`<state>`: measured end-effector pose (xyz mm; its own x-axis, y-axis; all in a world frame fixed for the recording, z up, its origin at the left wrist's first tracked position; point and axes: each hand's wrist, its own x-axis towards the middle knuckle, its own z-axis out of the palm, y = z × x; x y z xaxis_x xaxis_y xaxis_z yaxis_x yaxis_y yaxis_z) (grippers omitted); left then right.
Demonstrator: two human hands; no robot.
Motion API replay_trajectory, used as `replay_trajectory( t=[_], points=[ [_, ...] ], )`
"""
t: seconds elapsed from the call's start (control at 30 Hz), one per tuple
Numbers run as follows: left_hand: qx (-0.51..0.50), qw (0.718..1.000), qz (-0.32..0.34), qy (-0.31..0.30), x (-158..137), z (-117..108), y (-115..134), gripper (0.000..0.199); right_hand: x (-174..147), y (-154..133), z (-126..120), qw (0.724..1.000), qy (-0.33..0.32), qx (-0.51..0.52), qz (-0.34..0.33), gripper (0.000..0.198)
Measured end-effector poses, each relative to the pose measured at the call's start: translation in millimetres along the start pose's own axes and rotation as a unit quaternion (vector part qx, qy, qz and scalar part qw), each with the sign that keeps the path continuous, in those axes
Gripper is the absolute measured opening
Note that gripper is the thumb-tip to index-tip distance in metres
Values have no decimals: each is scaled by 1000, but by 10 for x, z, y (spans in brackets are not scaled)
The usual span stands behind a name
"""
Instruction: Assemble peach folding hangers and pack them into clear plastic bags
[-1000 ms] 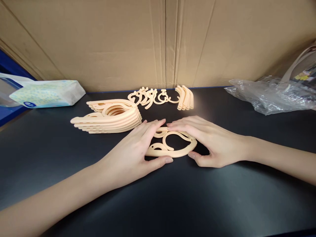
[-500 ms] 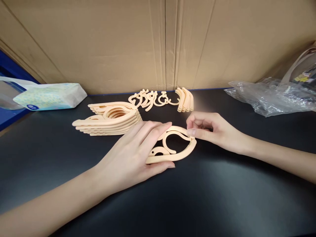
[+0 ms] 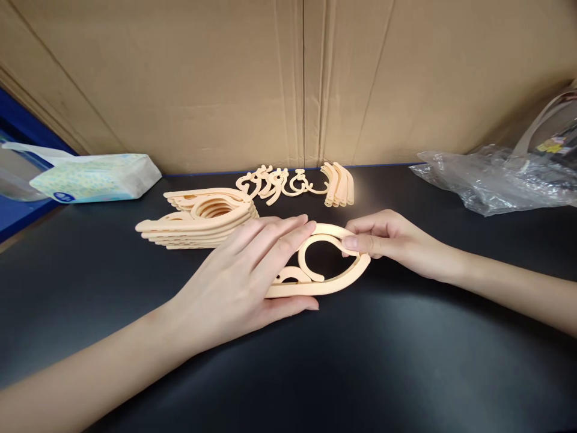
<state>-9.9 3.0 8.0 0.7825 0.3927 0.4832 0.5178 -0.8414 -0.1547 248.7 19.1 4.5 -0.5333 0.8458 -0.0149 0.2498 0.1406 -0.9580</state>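
Note:
A peach-coloured folding clothes hanger point(image 3: 340, 282) is folded up, its curved hook tucked between the two arms. My left hand point(image 3: 252, 270) grips it across the left part, with the thumb along the near edge and the fingers over the far edge. My right hand point(image 3: 390, 243) pinches the far arm near the rounded right end between thumb and fingers. Part of the hanger's left end is hidden under my left hand. Just beyond that hand lies a stack of similar folded hangers point(image 3: 202, 225).
Loose hooks point(image 3: 270, 180) and several curved hanger arms point(image 3: 339, 185) lie at the back of the black table point(image 3: 360, 373). A tissue pack point(image 3: 97, 177) is at the left, a clear plastic bag point(image 3: 484, 186) at the right. Cardboard point(image 3: 202, 84) stands behind.
My right hand has closed onto the far arm of the hanger, its fingers now reaching behind it. The hanger's right end has shifted slightly right.

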Motion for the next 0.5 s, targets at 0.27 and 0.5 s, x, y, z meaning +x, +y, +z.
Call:
replay_trajectory(
  t=[0.27, 0.5],
  points=[
    [-1, 1000, -22, -7, 7, -72, 52, 67, 8, 68, 2, 997, -3, 69, -36, 48],
    [-32, 985, -167, -8, 26, -596, -437, 68, 32, 143, -17, 997, 26, 65, -44, 52]
  ],
)
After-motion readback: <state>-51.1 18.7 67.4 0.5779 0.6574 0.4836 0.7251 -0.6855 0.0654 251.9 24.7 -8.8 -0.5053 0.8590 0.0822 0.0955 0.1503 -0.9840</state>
